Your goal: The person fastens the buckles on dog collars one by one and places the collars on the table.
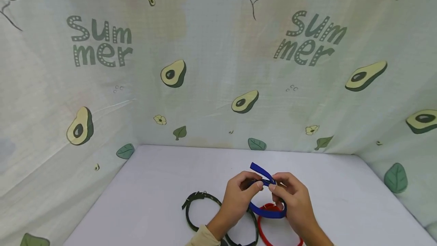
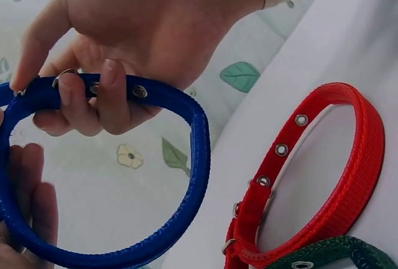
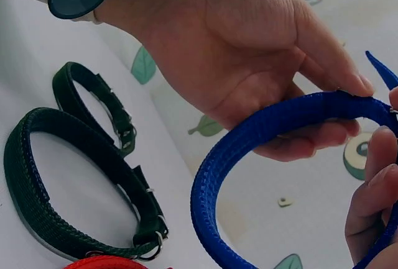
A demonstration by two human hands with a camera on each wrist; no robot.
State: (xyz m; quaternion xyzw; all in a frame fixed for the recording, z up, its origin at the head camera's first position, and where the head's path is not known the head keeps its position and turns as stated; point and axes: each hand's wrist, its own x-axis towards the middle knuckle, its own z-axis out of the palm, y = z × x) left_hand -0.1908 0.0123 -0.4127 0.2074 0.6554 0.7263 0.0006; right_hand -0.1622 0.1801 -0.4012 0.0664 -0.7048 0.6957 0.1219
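Note:
Both hands hold a blue collar [image 1: 268, 213] up above the white table, its loop hanging below the fingers. My left hand [image 1: 237, 196] pinches the upper band between thumb and fingers. Opposite it, my right hand [image 1: 297, 196] pinches the band close to where the strap overlaps. A free strap end sticks up between the hands. In the left wrist view, metal eyelets and a ring show on the blue band beside the right hand's fingers [image 2: 112, 95]. Seen from the right wrist, the left hand's thumb [image 3: 357, 86] presses on top of the band.
Below the right hand lies a red collar [image 2: 367, 176] with metal eyelets. Two dark green buckled collars [image 3: 12, 151] rest on the white table [image 1: 153, 185], left of the red one. Printed cloth [image 1: 205, 29] with avocados and lettering surrounds the back and sides.

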